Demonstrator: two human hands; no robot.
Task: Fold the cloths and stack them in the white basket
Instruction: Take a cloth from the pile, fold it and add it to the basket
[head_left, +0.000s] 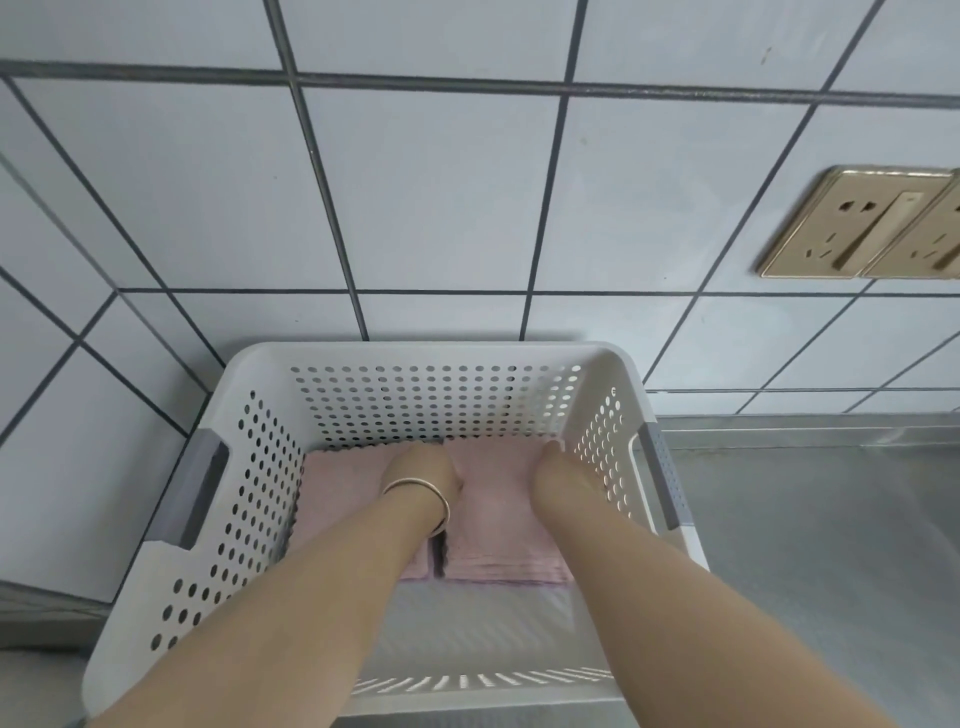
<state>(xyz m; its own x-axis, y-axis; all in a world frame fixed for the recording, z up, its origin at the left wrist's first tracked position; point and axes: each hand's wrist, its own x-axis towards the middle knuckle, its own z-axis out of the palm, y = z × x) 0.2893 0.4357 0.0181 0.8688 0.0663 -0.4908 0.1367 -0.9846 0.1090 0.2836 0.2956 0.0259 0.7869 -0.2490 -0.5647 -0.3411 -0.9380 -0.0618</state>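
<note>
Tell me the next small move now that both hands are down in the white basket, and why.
Probably let go and lift both hands straight up. The right pink cloth stack already lies flat on the floor of the white basket, beside the left pink stack. The left hand and right hand sit at its far corners; their fingers are hidden, so grip is unclear.

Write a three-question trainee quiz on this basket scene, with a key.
1. True or false: both hands reach inside the white basket.
2. Which wrist wears the bracelet? A) left B) right
3. Fill in: the folded cloths are ____ in colour.

Key: 1 true: the left hand and right hand are on the cloths at the far wall. 2 A. 3 pink.
</note>
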